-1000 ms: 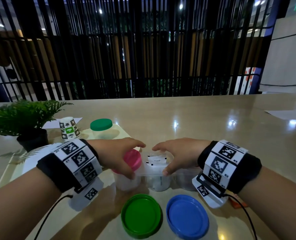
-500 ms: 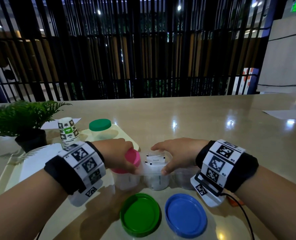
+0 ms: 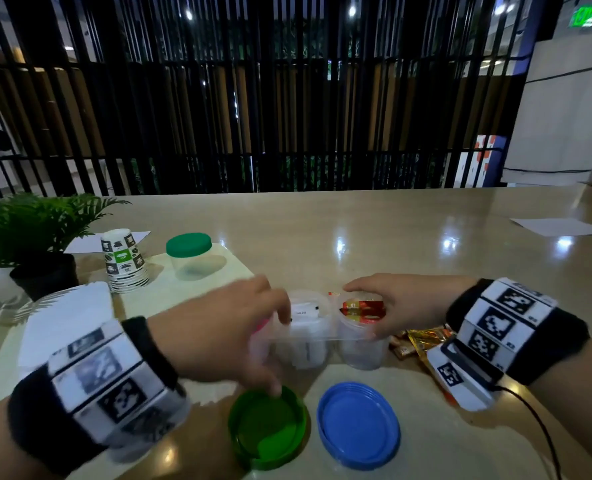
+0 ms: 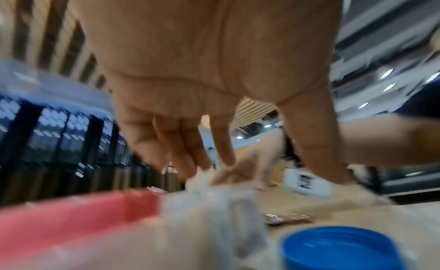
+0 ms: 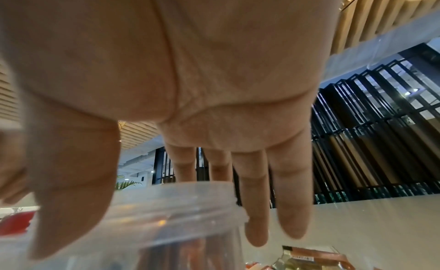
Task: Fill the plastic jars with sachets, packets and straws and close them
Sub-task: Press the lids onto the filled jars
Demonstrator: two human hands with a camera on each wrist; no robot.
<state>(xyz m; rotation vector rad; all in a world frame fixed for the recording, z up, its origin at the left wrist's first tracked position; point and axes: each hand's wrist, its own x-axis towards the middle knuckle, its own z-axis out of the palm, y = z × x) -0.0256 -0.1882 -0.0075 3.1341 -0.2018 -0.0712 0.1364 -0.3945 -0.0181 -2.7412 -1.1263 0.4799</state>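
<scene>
Three clear plastic jars stand in a row. My left hand is blurred and spread open; its fingers are at the middle jar of white sachets, and its thumb reaches the rim of the loose green lid. It hides most of the pink-lidded jar. My right hand grips the rim of the right jar, thumb in front and fingers behind; red sachets stick out of it. A blue lid lies beside the green one. In the left wrist view the fingers hang straight.
Gold packets lie under my right wrist. On the cream tray to the left are a green-lidded jar, stacked paper cups and white napkins. A potted plant stands far left and a paper sheet far right.
My left hand has let go of the pink-lidded jar and swung down toward the green lid. My right hand has shifted from the middle jar onto the right jar.
</scene>
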